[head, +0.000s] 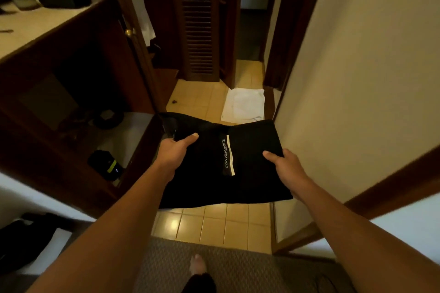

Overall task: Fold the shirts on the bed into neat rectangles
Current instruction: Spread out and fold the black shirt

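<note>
Over the tiled floor: we carry a folded black shirt (226, 164) flat in the air, well away from any bed.
Grip: our left hand (175, 150) and right hand (287, 165) each clamp a side edge, thumbs on top.
Risk: we judge the loose far layers could sag and spoil the rectangle.
Wardrobe shelf (133, 131): holds a dark pouch (106, 164) with a yellow stripe.

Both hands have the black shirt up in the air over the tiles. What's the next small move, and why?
Probably carry it on flat to a surface and set it down. The black shirt already looks folded into a rough rectangle, the left hand and right hand grip opposite edges, and only floor tiles lie beneath.
</note>
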{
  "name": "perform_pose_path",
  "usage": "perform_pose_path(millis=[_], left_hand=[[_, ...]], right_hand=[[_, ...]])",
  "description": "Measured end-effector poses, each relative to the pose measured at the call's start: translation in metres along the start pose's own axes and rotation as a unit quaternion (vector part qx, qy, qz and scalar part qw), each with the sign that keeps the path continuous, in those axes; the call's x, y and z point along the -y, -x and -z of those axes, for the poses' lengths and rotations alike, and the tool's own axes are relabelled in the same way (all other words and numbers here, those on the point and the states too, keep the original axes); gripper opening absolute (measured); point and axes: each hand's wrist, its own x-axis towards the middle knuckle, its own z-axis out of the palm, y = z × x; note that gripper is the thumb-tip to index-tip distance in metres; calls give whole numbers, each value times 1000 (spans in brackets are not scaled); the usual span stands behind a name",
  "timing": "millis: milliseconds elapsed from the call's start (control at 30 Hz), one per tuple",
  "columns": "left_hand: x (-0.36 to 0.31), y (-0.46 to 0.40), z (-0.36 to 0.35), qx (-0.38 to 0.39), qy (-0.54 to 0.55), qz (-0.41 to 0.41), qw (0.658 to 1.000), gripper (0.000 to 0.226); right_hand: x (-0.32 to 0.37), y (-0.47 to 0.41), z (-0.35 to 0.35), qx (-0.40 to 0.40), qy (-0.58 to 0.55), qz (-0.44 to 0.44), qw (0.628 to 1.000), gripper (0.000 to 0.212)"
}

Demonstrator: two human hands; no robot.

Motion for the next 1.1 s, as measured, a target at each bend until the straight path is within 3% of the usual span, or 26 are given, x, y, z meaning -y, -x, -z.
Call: perform_pose_path(millis=[300, 567, 833, 1100], left_hand=[[-90, -202, -13, -15, -21, -24, 999, 43], [-203, -351, -18, -3, -21, -32, 999, 26], [-259, -450, -17, -66, -4, -54, 996, 63], [-298, -554, -27, -126, 38, -59, 990, 47]], right_hand=[[84, -192, -40, -8, -21, 12, 1000, 38], [184, -335, -83, -34, -20, 17, 999, 30], [255, -442, -115, -12, 3, 42, 999, 31], [297, -566, -141, 34, 35, 52, 997, 43]])
